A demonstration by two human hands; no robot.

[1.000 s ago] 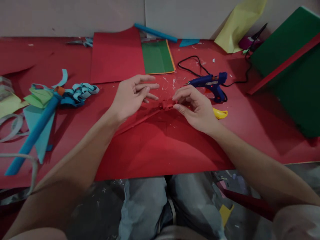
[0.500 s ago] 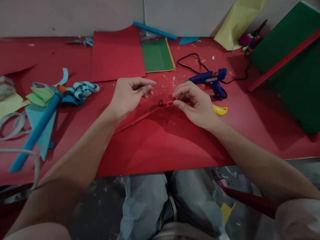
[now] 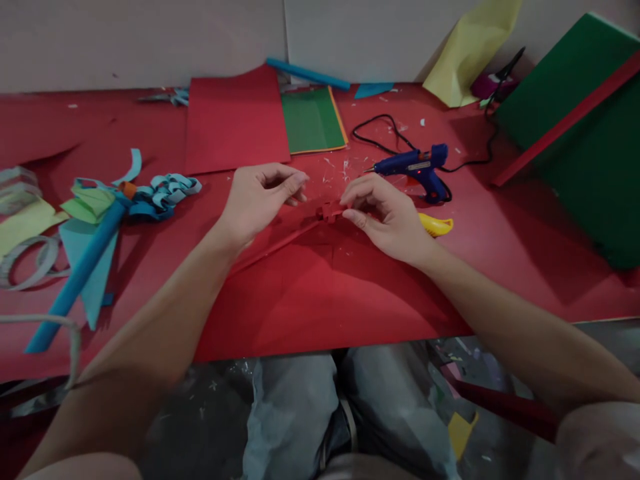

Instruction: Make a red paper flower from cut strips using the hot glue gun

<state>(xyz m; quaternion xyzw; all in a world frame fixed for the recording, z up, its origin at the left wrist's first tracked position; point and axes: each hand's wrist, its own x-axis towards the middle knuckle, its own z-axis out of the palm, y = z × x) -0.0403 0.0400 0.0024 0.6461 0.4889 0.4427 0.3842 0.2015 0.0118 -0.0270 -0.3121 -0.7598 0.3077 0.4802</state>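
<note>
Thumb and fingers of my right hand [image 3: 387, 215] pinch the right end of a small folded red paper piece [image 3: 327, 212] in the middle of the table. A long thin red paper strip [image 3: 280, 247] slants from that piece down toward my left forearm; whether the two are joined is hard to tell against the red surface. Up and to the left, apart from the folded piece, my left hand [image 3: 256, 200] is closed with thumb and index finger together. Anything between those fingertips is too small to make out. Behind my right hand lies a blue glue gun [image 3: 417, 165], its small light red.
Red sheets [image 3: 237, 120] and green sheets [image 3: 313, 120] lie at the back. On the left are a blue paper tube [image 3: 80, 273], a paper chain [image 3: 170, 193] and tape rolls [image 3: 43, 267]. A yellow object [image 3: 437, 225] sits right; a green board [image 3: 575, 133] stands far right.
The thumb and index finger of my left hand have come together. My right hand keeps its pinch on the red paper piece. The whole view has shifted slightly.
</note>
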